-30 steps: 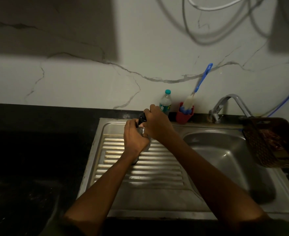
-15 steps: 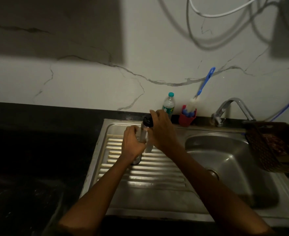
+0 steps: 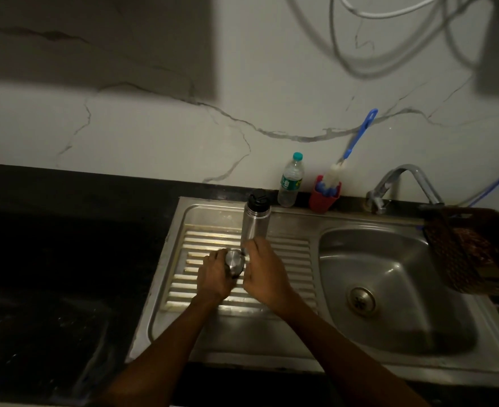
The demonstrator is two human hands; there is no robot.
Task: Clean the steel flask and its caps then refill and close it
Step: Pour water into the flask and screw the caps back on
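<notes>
1. Flask (image 3: 255,219) stands upright on the ribbed drainboard (image 3: 289,261) near the sink's back edge, black inner cap (image 3: 258,198) on its neck.
2. My left hand (image 3: 214,277) grips the steel outer cap (image 3: 234,262), fingers curled round it, just in front of the flask.
3. My right hand (image 3: 264,272) sits at the flask's base; whether it pinches the body or only touches it, I cannot tell.
4. I judge the step as opening up for washing: outer cap off, inner cap not yet.
5. Next I would steady the body and unscrew the black cap, then carry the parts right to the basin (image 3: 395,292) under the tap (image 3: 404,180); the bottle brush (image 3: 348,154) waits at the back edge.
</notes>
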